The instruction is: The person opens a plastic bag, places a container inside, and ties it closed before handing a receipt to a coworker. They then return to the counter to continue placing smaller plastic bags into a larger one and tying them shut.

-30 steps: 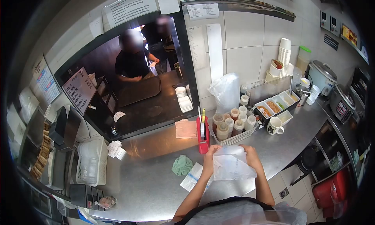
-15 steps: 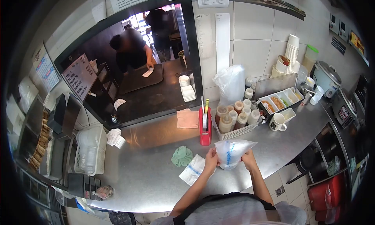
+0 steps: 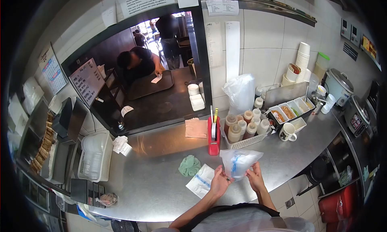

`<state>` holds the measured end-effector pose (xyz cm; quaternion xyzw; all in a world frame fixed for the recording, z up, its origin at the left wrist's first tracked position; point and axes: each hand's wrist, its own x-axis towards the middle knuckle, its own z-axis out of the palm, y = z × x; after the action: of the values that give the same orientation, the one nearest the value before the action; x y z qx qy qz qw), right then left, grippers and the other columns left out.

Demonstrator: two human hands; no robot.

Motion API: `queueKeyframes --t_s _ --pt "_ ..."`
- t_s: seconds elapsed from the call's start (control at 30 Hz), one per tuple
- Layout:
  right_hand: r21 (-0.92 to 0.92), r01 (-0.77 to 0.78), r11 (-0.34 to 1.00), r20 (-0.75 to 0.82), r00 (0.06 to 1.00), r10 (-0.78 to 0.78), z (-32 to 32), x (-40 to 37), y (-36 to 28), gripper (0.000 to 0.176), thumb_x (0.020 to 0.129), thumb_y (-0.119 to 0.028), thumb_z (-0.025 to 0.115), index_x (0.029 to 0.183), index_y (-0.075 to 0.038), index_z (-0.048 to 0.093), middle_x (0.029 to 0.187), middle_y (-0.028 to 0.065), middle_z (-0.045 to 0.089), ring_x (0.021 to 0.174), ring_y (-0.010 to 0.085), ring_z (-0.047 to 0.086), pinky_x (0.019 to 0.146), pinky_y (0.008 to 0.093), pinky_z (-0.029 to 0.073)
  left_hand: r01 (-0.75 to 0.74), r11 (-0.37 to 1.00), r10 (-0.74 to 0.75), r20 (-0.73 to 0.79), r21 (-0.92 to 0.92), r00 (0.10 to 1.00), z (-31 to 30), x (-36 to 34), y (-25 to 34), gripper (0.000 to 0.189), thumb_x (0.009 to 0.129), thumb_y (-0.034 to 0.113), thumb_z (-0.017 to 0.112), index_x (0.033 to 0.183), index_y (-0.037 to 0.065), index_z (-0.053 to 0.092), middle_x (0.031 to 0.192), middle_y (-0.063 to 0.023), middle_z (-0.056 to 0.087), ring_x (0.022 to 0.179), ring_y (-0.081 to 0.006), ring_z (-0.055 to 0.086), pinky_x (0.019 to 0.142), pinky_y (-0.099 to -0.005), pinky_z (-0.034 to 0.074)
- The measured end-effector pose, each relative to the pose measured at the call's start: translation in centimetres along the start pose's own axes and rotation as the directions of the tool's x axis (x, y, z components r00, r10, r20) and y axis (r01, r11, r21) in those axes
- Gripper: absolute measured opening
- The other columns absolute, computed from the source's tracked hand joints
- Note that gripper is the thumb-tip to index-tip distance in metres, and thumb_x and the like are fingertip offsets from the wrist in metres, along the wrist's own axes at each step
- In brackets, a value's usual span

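A clear plastic bag [image 3: 241, 161] with blue print is held up over the counter's front edge, its wide end toward the back. My left hand [image 3: 220, 182] pinches its lower left side. On the bag's lower right side are the closed fingers of my right hand [image 3: 255, 177]. A flat white packet with a blue stripe [image 3: 201, 181] lies on the counter, just left of my left hand. Behind that packet is a crumpled green cloth [image 3: 189, 166]. The red tape dispenser [image 3: 214, 141] stands behind the bag.
A basket of squeeze bottles [image 3: 246, 141], a mug [image 3: 287, 132] and a tray of toppings [image 3: 291, 110] stand at the back right. Plastic containers fill a basket [image 3: 105, 161] at left. Beyond the window, a person [image 3: 139, 65] leans over a dark tray [image 3: 149, 89].
My left hand has shifted from the bag's upper left side to its lower part and turned. The bag has tilted. The whole view has moved slightly.
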<state>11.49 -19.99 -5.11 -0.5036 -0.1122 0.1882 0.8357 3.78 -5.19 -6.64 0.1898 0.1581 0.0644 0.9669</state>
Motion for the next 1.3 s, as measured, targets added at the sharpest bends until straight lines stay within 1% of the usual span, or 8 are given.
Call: queueKeyframes --t_s 0.23,0.33,0.63,0.73,1.03,1.13,1.23,1.3 --pt "-0.053 -0.032 0.998 -0.062 0.998 0.028 -1.6 1.2 3.0 0.025 0.088 -0.010 0.041 0.114 -0.010 0.041 0.099 0.0019 0.046 0.090 0.0112 0.047 0.074 0.0252 0.039 -0.059 0.992 0.039 0.181 0.108 0.983 -2.6 1.9 0.2 0.028 0.089 0.013 0.043 0.116 0.018 0.036 0.088 0.0003 0.050 0.079 -0.0103 0.049 0.061 -0.0232 0.035" --pt "-0.028 -0.083 0.996 -0.059 0.995 0.081 -1.6 1.8 2.6 0.021 0.087 -0.009 0.042 0.108 -0.006 0.046 0.094 0.0023 0.051 0.084 0.0114 0.049 0.072 0.0253 0.040 -0.060 0.965 0.019 0.157 0.256 0.987 -2.7 2.9 1.0 0.028 0.090 0.013 0.041 0.118 0.016 0.039 0.104 -0.0002 0.053 0.085 -0.0095 0.052 0.061 -0.0222 0.038" --pt "-0.289 -0.226 0.930 0.017 0.970 0.241 -3.7 4.6 0.8 0.013 0.074 -0.003 0.057 0.086 0.001 0.059 0.072 0.0043 0.059 0.058 0.0104 0.054 0.054 0.0238 0.043 -0.063 0.670 0.013 0.074 0.740 0.997 -1.8 4.4 3.5 0.020 0.085 0.008 0.054 0.104 0.007 0.058 0.077 -0.0012 0.061 0.052 -0.0037 0.050 0.035 -0.0172 0.028" --pt "-0.465 -0.109 0.878 0.093 0.981 0.171 -3.3 5.5 -0.6 0.015 0.070 -0.003 0.061 0.083 0.003 0.061 0.071 0.0067 0.061 0.053 0.0114 0.055 0.051 0.0244 0.043 -0.174 0.439 0.109 0.140 0.881 0.984 -1.4 4.9 3.9 0.021 0.081 0.007 0.057 0.101 0.004 0.060 0.077 -0.0024 0.062 0.055 -0.0042 0.054 0.037 -0.0177 0.033" --pt "-0.641 0.046 0.766 0.106 0.994 0.029 -3.1 6.8 -0.7 0.019 0.071 -0.004 0.062 0.087 0.007 0.063 0.070 0.0112 0.064 0.057 0.0147 0.062 0.052 0.0280 0.050 -0.384 0.114 0.291 0.339 0.916 0.895 -1.9 6.8 3.8 0.021 0.073 0.010 0.060 0.091 -0.001 0.064 0.065 -0.0136 0.064 0.057 -0.0182 0.063 0.055 -0.0313 0.048" --pt "-0.758 0.098 0.645 0.136 0.991 0.010 -2.2 7.4 -1.6 0.020 0.070 -0.006 0.063 0.088 0.004 0.064 0.071 0.0132 0.065 0.058 0.0165 0.063 0.053 0.0295 0.050 -0.306 -0.039 0.247 0.306 0.951 0.919 -0.2 6.0 4.5 0.020 0.072 0.007 0.060 0.090 -0.001 0.064 0.075 -0.0145 0.066 0.063 -0.0191 0.065 0.058 -0.0313 0.049" --pt "-0.794 0.282 0.539 0.271 0.957 -0.103 -3.1 9.0 0.1 0.024 0.069 -0.010 0.065 0.090 0.002 0.065 0.074 0.0156 0.066 0.062 0.0214 0.065 0.057 0.0320 0.051 -0.390 -0.311 0.235 0.467 0.867 0.852 -0.4 6.6 4.5 0.020 0.072 0.008 0.060 0.089 -0.001 0.063 0.074 -0.0176 0.065 0.065 -0.0198 0.066 0.060 -0.0331 0.050" --pt "-0.853 0.243 0.461 0.268 0.963 -0.012 -2.9 9.2 -0.1 0.027 0.069 -0.013 0.067 0.093 -0.001 0.065 0.085 0.0161 0.066 0.077 0.0205 0.064 0.069 0.0327 0.049 -0.429 -0.251 0.209 0.481 0.868 0.851 -0.2 6.9 4.8 0.019 0.073 0.010 0.060 0.088 0.000 0.064 0.070 -0.0163 0.064 0.062 -0.0219 0.065 0.058 -0.0333 0.049"
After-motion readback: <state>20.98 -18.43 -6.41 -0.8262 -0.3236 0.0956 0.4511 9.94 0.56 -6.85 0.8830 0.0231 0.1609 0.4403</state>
